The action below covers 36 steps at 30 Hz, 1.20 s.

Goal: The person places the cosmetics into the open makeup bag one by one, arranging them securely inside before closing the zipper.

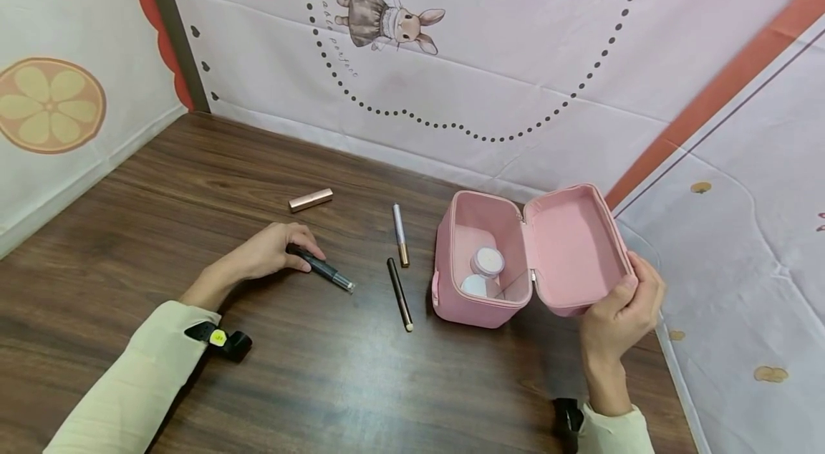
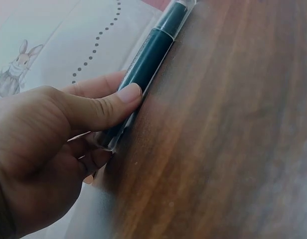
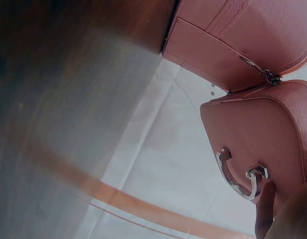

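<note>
My left hand [image 1: 273,251] pinches a dark teal cosmetic stick [image 1: 330,272] with clear ends, low over the table. In the left wrist view the thumb lies along the stick's barrel [image 2: 146,59]. My right hand [image 1: 621,314] grips the outer edge of the raised lid [image 1: 573,246] of a pink cosmetic case [image 1: 477,316]. One fingertip shows near the lid's metal-ended handle [image 3: 233,185] in the right wrist view. Inside the case sits a white-lidded jar [image 1: 488,262], with another white round item [image 1: 475,286] partly hidden by the case's near wall.
Between my left hand and the case lie a black pen-like stick [image 1: 399,296] and a silver-and-gold tube [image 1: 400,235]. Farther back is a rose-gold lipstick tube [image 1: 311,200]. Printed cloth [image 1: 503,46] bounds the wooden table [image 1: 309,382] at the back and sides.
</note>
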Each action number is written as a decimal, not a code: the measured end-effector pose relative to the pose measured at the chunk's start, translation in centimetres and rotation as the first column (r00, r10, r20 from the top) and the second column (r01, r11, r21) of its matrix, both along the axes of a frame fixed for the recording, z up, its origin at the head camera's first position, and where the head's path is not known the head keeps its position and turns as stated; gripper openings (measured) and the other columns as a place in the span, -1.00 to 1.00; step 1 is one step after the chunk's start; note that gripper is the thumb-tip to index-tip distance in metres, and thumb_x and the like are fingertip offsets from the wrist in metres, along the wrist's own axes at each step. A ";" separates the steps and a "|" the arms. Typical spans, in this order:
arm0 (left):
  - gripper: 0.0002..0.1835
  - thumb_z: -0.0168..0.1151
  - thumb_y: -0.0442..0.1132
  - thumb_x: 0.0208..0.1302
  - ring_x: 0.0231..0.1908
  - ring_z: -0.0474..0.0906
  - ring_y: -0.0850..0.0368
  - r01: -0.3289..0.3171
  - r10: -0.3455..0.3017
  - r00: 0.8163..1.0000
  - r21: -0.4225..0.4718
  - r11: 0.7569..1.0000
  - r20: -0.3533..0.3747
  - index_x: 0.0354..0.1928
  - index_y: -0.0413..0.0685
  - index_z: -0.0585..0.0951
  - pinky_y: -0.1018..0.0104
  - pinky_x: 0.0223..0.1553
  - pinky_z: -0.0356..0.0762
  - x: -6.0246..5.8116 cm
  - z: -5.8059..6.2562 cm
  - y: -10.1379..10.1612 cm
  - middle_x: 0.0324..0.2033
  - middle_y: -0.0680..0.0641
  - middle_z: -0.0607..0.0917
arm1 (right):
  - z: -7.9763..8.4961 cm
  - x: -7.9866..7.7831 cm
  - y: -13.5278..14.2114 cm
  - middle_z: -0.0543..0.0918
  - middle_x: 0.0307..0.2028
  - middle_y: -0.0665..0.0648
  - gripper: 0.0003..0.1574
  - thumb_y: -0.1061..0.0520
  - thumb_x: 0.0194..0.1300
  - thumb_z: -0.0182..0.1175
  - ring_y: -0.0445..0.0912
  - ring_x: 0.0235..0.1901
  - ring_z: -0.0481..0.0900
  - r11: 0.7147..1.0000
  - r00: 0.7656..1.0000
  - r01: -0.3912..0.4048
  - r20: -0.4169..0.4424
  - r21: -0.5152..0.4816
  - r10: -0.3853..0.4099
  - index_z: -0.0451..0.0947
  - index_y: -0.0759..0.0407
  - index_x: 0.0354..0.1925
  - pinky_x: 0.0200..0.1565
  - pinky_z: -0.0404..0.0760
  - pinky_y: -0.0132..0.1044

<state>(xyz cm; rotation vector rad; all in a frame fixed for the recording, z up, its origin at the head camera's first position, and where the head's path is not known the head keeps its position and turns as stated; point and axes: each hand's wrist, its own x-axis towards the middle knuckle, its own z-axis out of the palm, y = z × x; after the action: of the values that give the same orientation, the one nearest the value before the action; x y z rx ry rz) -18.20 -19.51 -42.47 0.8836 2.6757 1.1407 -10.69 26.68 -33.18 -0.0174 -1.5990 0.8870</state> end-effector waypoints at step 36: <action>-0.73 0.40 -0.37 0.05 -0.25 0.50 0.21 0.074 -0.065 0.992 0.080 0.994 -0.106 -0.20 0.12 0.73 0.22 -0.18 0.43 -0.9 4.1 3.0 -0.27 0.17 0.62 | 0.0 -0.1 -0.1 0.61 -0.18 0.38 -0.59 0.23 0.26 -0.09 0.03 -0.08 0.53 1.000 1.000 0.002 -0.007 0.007 -0.002 0.60 0.46 -0.15 -0.01 0.42 -0.34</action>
<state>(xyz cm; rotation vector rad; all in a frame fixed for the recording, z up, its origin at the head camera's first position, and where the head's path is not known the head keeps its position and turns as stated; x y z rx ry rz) -19.12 -16.52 -38.36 1.0688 2.6703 1.2330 -10.79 26.63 -33.13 -0.0110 -1.5953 0.8797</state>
